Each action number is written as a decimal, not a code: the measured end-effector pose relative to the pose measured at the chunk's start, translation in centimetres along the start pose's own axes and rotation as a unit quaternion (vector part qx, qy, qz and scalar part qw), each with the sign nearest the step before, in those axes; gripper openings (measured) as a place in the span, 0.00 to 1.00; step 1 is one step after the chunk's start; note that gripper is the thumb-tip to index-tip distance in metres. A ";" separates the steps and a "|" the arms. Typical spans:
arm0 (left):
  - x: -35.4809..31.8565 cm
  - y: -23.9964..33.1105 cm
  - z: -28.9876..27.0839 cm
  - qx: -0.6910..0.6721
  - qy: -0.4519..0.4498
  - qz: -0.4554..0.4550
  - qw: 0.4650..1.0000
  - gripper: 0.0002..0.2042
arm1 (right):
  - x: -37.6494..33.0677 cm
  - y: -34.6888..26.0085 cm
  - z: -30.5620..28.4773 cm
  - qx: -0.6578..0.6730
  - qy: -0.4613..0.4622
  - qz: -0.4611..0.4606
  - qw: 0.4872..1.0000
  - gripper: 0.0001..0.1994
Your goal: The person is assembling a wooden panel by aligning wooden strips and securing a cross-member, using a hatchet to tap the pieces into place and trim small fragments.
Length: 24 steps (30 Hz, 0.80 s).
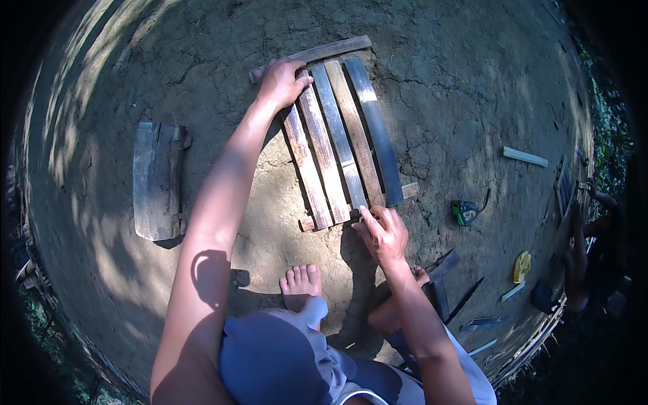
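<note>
Several narrow wooden slats (345,111), some pale and some dark grey, lie side by side with thin gaps between them. Under their far ends runs a wooden crosspiece (334,48); a second crosspiece (410,191) shows beneath the near ends. My left hand (280,84) is closed around the far end of the leftmost slat, its fingers reaching the far crosspiece. At the near side, my right hand (383,236) has its fingers curled onto the end of a middle slat. The exact grip of the right fingertips is partly hidden.
Weathered boards (155,182) lie on the cracked earth at left. To the right are a green-and-black tape measure (466,212), a pale wood strip (525,156), a yellow crumpled item (522,267) and a dark blade (442,265). Another person (582,250) sits at the far right.
</note>
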State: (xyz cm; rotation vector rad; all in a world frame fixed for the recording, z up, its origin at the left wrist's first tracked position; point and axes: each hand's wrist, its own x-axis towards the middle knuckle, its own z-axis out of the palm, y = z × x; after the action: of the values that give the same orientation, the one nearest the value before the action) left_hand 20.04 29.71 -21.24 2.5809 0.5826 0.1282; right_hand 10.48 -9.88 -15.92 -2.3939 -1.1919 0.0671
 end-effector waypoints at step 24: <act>1.5 0.0 1.5 0.011 0.007 0.032 0.999 0.21 | -0.3 1.4 1.3 -0.004 0.030 0.037 0.999 0.19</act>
State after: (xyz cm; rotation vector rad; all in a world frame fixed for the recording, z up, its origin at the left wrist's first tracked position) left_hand 21.64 29.68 -22.56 2.6228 0.5101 0.1622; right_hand 10.99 -10.35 -17.66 -2.4291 -1.0794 0.0139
